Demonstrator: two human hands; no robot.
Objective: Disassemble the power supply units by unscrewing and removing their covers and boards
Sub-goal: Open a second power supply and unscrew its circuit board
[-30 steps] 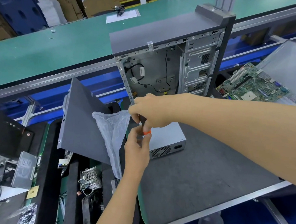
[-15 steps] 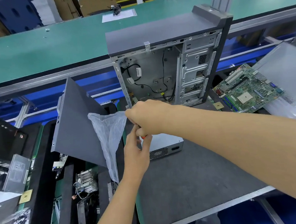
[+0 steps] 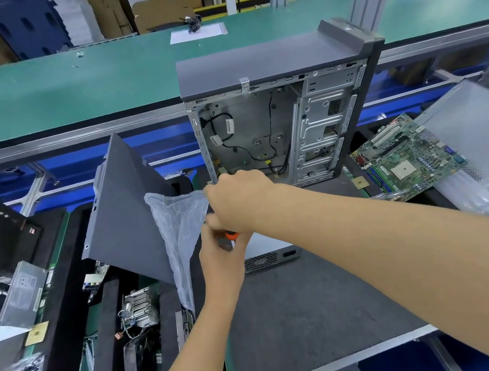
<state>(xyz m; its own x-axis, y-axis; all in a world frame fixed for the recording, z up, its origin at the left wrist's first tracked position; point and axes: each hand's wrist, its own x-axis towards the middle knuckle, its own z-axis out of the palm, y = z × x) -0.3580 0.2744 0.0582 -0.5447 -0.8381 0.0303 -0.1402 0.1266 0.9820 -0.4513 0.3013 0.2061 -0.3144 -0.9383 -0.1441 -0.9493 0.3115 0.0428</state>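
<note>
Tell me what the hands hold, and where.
Both hands grip an orange-and-black-handled tool: right hand on top, left hand lower on the handle. Its tip is hidden.

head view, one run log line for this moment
both hands on orange-black screwdriver | left hand | right hand | over power supply unit | cover on

both hands (image 3: 240, 203) grip an orange-black screwdriver (image 3: 230, 239) above the power supply (image 3: 266, 252).

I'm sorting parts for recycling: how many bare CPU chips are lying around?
2. One CPU chip lies on the mat right of the case; another sits at far left, near the heatsink. Others may be hidden.
</note>
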